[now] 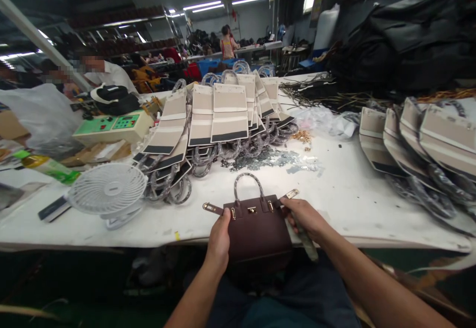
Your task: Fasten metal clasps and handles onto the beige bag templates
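Note:
A dark brown handbag (259,232) rests at the table's front edge, its wrapped loop handle (248,175) standing up and a gold clasp (252,210) on its front. My left hand (219,236) grips the bag's left side, thumb on the upper corner. Beside that thumb, a strap end (211,208) with gold metal sticks out to the left. At the upper right corner, my right hand (302,217) is closed around the other strap (290,196), which has a gold plate at its tip. A long, dull green-grey object (308,247) hangs below the right palm; its kind is unclear.
Beige bag panels (229,112) with wrapped handles lie stacked ahead; more panels (446,134) sit at right. Small metal pieces (256,159) and gold parts (302,136) are scattered between. A white fan (109,189), bottle (48,166) and green-topped machine (111,124) stand left. People work beyond.

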The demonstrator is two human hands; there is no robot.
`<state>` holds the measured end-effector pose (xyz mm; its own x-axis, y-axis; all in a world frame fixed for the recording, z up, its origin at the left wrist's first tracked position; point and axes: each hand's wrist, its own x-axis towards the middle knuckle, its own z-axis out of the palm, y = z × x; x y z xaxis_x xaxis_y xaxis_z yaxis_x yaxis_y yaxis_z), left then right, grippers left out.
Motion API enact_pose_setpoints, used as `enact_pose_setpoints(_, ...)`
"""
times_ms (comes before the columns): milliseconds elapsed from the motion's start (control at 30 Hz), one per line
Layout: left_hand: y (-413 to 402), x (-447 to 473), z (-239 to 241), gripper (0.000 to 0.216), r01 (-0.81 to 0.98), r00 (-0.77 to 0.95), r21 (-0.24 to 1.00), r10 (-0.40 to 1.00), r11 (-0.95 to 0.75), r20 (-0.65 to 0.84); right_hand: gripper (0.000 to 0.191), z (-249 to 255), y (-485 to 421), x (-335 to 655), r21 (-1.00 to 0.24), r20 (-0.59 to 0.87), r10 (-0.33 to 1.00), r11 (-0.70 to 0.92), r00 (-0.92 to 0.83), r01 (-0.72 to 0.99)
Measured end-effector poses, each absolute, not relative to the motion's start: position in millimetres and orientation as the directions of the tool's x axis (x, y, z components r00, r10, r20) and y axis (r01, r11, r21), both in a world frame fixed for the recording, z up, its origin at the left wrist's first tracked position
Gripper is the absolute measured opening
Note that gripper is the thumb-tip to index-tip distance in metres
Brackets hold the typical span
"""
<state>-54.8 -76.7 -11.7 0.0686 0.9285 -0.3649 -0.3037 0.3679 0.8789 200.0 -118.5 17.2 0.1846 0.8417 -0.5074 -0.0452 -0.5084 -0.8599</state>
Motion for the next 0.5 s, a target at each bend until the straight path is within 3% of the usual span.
enact_pose_setpoints(333, -91, -58, -3, 0.057, -0.384, 0.074, 0.854, 0.933, 0.352, -0.352, 0.048, 18, -129, 191, -0.879, -0.439, 0.849, -0.473, 0.294, 0.054)
enact_pose_setpoints(500, -109, -62, 8, 0.055, -0.486, 0.043, 0.806, 0.931, 0.337, -0.363, 0.042, 24, -168, 162, -0.896, -0.242, 0.874, -0.368, 0.421, 0.250)
